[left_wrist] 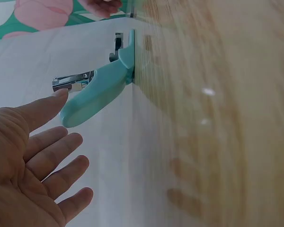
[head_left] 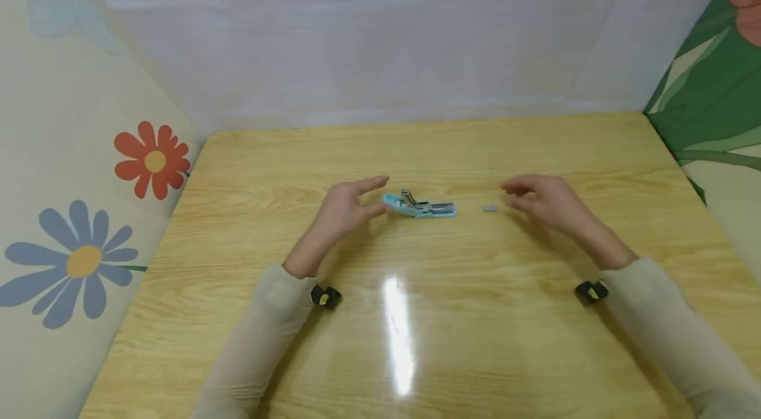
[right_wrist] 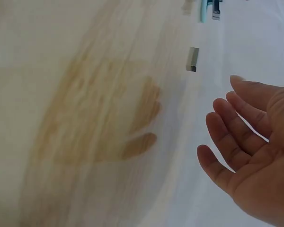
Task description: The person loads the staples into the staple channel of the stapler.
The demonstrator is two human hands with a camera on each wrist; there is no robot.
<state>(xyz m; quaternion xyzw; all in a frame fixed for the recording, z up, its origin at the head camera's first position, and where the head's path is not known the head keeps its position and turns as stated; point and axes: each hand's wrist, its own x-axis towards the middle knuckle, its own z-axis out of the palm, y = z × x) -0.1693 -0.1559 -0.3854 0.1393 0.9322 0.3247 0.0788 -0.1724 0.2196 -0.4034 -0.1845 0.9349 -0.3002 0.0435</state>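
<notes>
Beige-sleeved, the left hand spread its fingers, which only the left wrist view showed fully; whether its thumb touched the smooth, opened turquoise stapler, just beyond, I could not tell. One small grey strip lay near the right hand, whose fingers curved slightly, tips apart.

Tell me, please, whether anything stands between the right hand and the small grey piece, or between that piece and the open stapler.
Nothing visible stands in either path: the right hand is beside the small grey piece, and only tabletop shows between that piece and the open stapler.
</notes>
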